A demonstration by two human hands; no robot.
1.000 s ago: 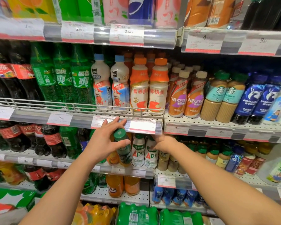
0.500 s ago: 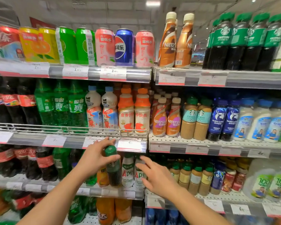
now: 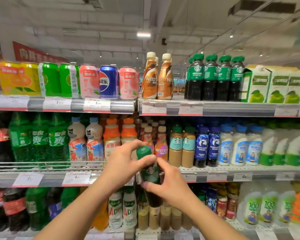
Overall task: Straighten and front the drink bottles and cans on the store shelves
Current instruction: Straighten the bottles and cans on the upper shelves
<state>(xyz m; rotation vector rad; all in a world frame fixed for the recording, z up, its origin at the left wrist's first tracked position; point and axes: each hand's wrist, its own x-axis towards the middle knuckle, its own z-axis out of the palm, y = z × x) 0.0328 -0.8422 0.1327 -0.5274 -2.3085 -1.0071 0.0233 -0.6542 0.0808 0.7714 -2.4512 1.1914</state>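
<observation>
Bottle point(image 3: 150, 172), one, dark with green cap and green label, held in front of middle shelf point(image 3: 215, 176). Left hand point(image 3: 123, 167) curled round its neck and cap, thumb across front. Right hand point(image 3: 168, 186) pinches label band lower down. Top shelf point(image 3: 232, 110): four matching green-capped bottles point(image 3: 215, 78), seven cans point(image 3: 87, 81), smooth plastic and metal cylinders

One head-worn wide-angle view faces the shelves point(image 3: 204, 110) straight on from close range, tilted up enough to take in the ceiling point(image 3: 111, 18). Both forearms reach in from the bottom edge. No second view.
</observation>
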